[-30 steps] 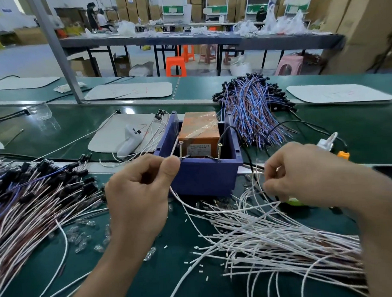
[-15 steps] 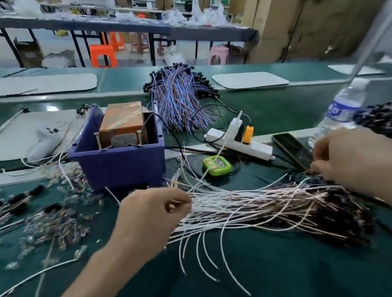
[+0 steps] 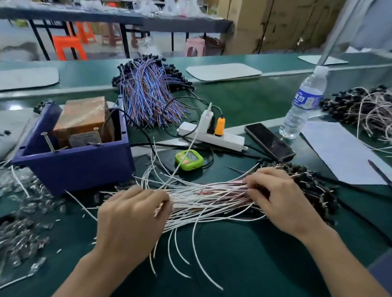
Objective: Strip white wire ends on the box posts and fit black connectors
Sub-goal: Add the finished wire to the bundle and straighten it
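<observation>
White thin wires (image 3: 205, 198) lie bundled on the green worktop (image 3: 250, 268), near the blue plastic box (image 3: 80, 168), with black connectors (image 3: 318, 193) at their right end. The left grip (image 3: 130, 217) curls round the loose ends, and the right grip (image 3: 281, 203) pinches into the bundle with curled fingers. One wire should be teased free while the rest is held down.

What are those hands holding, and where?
The left hand and right hand hold the white wires: left near the loose ends, right beside the black connectors.
</observation>
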{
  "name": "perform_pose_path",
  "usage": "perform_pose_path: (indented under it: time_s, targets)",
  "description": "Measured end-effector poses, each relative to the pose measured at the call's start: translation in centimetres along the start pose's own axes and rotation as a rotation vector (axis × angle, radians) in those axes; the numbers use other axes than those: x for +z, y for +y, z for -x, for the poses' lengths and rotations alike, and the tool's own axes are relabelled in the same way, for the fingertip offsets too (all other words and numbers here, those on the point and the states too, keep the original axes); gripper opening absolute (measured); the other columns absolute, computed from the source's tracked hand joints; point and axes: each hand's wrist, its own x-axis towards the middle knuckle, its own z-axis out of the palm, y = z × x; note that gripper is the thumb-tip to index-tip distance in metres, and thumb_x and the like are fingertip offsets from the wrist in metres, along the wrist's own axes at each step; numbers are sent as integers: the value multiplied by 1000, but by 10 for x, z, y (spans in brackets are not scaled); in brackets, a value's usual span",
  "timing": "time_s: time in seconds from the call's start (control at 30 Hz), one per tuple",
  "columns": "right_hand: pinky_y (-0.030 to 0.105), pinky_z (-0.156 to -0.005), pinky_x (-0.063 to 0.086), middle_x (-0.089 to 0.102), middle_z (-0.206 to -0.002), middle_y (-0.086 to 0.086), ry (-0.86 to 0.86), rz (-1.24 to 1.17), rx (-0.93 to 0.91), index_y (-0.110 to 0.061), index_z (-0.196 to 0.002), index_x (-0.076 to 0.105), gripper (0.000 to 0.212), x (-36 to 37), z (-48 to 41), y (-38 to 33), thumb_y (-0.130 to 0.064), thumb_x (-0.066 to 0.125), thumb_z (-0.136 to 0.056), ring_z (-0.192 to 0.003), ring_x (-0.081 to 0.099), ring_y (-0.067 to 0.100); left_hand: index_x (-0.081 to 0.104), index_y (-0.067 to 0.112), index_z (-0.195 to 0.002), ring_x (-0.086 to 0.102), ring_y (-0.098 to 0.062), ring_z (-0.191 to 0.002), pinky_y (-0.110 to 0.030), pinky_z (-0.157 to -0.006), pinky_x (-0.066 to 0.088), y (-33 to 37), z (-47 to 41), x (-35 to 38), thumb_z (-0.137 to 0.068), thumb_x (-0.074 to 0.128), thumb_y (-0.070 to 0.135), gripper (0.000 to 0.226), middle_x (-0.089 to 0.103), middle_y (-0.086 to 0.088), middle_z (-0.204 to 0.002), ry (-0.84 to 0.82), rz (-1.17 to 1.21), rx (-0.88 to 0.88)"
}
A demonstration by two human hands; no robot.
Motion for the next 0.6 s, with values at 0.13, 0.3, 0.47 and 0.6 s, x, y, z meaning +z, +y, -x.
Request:
perform_pose_path:
  time_s: [0.13, 0.3, 0.47, 0.6]
  targets:
    - [31, -99, 41, 66, -99, -19, 38, 56, -49, -31, -97, 65, 7, 3, 1, -8, -29, 65, -90, -100, 52, 8, 77, 27, -71, 68, -13, -70, -24, -57, 45, -2, 3, 2, -85, 73, 35, 16, 74, 15, -71, -18, -9, -46]
    - [21, -110, 32, 63, -118, -18, 124, 4, 46, -32, -129, 64, 43, -1, 13, -12, -17, 72, -90, -117, 48, 3, 79, 27, -72, 69, -12, -72, -17, -58, 37, -3, 4, 4, -89, 63, 38, 25, 75, 16, -76, -25, 6, -56]
    - [21, -109, 37, 72, -120, -2, 349, 31, 303, -27, -127, 70, 57, -40, 13, 9, 10, 58, -85, -117, 61, 21, 83, 26, -82, 71, -12, -73, -18, -60, 42, -4, 4, 4, -87, 62, 38, 25, 77, 13, -78, -24, 33, -75]
    - [36, -104, 49, 74, -121, 0, 64, 151, 536, -38, -124, 69, 63, -76, 4, 35, 9, 51, -85, -111, 66, 27, 83, 28, -82, 71, -10, -75, -9, -62, 33, -6, 6, 6, -88, 61, 37, 24, 77, 13, -80, -30, 29, -94]
